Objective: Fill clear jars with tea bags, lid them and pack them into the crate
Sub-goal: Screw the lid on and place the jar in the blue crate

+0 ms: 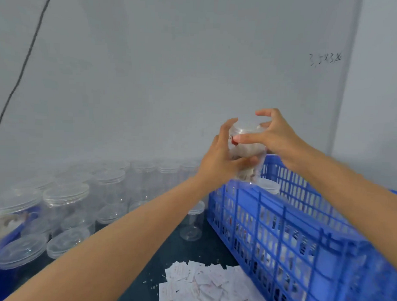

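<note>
I hold a clear jar (pixel 249 152) with tea bags inside up in the air, over the near-left corner of the blue crate (pixel 280 220). My left hand (pixel 219 160) wraps around the jar's body. My right hand (pixel 277 135) grips its clear lid (pixel 248 127) from above, fingers spread around the rim. Inside the crate, the top of one lidded jar (pixel 269 185) shows, and more filled jars are visible through the slats.
Many empty clear jars (pixel 110 185) with lids stand at the left on the dark table. Loose lids (pixel 20 250) lie front left beside a blue bin (pixel 1 238). White tea bags (pixel 202 283) are piled at the front. A wall is close behind.
</note>
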A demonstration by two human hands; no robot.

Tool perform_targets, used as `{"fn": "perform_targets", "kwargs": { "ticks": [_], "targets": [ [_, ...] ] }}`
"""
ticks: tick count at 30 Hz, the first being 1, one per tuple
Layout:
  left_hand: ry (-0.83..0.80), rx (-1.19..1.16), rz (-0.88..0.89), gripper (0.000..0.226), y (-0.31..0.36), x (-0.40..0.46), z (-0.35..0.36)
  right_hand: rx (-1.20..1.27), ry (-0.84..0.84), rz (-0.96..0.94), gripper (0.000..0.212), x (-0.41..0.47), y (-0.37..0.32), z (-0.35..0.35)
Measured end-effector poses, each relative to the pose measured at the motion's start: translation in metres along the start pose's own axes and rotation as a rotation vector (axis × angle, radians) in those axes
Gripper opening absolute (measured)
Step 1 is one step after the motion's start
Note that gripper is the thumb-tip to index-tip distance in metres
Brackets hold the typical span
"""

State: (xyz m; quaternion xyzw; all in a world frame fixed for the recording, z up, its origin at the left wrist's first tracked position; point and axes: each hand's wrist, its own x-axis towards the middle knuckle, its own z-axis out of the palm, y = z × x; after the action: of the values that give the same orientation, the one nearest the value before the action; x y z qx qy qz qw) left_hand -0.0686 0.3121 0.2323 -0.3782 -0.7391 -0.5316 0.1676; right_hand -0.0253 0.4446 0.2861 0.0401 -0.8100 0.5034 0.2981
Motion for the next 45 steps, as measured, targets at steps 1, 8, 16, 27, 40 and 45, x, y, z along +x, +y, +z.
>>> {"fn": "perform_targets", "kwargs": {
  "ticks": [1, 8, 16, 27, 40, 45],
  "targets": [
    [-0.009, 0.0, 0.013, 0.078, 0.003, 0.009, 0.008, -0.019, 0.025, -0.008, 0.089, 0.003, 0.001, -0.01],
    [-0.1, -0.081, 0.012, 0.061, 0.012, 0.043, 0.063, -0.179, 0.123, 0.002, 0.089, 0.009, 0.023, -0.065],
    [-0.362, 0.094, -0.07, 0.067, -0.003, 0.042, 0.102, -0.321, -0.021, 0.271, 0.087, -0.001, 0.078, -0.086],
    [-0.672, 0.46, -0.071, 0.064, -0.016, 0.031, 0.102, -0.237, -0.25, 0.664, 0.073, -0.01, 0.136, -0.072],
    [-0.685, 0.66, 0.199, 0.072, -0.018, 0.032, 0.105, -0.031, -0.364, 0.754, 0.06, -0.012, 0.136, -0.077],
    [-0.685, 0.689, 0.198, 0.084, -0.016, 0.026, 0.102, -0.131, -0.42, 0.744, 0.048, -0.014, 0.131, -0.077]
  ]
}}
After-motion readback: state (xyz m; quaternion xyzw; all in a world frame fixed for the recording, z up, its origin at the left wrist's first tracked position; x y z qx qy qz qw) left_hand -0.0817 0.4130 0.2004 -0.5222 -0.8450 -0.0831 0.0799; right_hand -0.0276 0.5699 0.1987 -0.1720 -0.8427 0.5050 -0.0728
